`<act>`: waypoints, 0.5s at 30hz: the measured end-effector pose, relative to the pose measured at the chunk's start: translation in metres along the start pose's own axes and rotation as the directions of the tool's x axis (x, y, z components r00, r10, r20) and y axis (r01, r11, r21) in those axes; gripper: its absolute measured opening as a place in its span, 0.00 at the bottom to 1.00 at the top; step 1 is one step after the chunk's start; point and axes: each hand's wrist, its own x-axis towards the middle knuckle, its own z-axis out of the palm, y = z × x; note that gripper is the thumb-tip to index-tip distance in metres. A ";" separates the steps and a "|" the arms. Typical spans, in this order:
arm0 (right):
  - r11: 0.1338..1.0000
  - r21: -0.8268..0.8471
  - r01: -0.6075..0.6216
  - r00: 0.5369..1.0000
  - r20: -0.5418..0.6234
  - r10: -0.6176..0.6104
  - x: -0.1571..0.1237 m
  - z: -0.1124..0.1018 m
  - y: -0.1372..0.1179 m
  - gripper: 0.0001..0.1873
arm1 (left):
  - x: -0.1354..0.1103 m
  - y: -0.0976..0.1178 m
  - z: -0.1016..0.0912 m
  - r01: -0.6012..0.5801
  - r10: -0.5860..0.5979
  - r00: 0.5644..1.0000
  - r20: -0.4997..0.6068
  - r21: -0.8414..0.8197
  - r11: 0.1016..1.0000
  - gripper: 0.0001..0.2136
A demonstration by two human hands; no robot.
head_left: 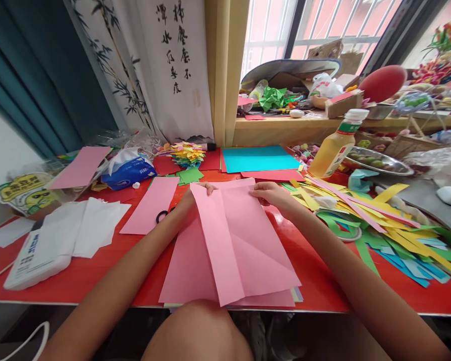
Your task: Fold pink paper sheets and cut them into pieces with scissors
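Observation:
A pink sheet of paper [259, 240] with creases spreads in front of me, its left side folded over in a long strip. My left hand [203, 189] is closed on the far left edge of this sheet, partly hidden by the fold. At its far right corner, my right hand [268, 193] pinches the edge between thumb and fingers. More pink paper [186, 273] lies beneath, on a stack with other colours showing at the near corners. A black scissor handle [161, 215] pokes out beside my left forearm, near a pink paper piece [152, 205].
A drink bottle [332, 145] stands at right behind scattered paper strips [409, 235] and a tape roll [338, 225]. Blue-green paper [261, 159] lies at the back. Tissue packs [130, 170] and white wipes [41, 255] are at left. The red table [323, 286] ends at my knee.

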 end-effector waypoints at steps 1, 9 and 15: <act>1.000 -0.007 0.003 1.000 -0.008 -0.003 -0.001 -0.001 -0.002 0.06 | 0.000 0.001 -0.003 0.035 -0.034 0.999 0.025 -0.015 0.999 0.07; 0.976 -0.212 0.046 0.980 -0.178 -0.085 -0.001 -0.006 -0.005 0.07 | -0.002 0.015 -0.022 0.274 -0.296 0.946 0.133 0.161 0.948 0.16; 0.987 -0.142 0.074 0.927 -0.356 -0.121 0.001 -0.017 -0.002 0.08 | 0.000 0.021 -0.014 0.133 -0.129 0.991 -0.045 0.135 0.982 0.19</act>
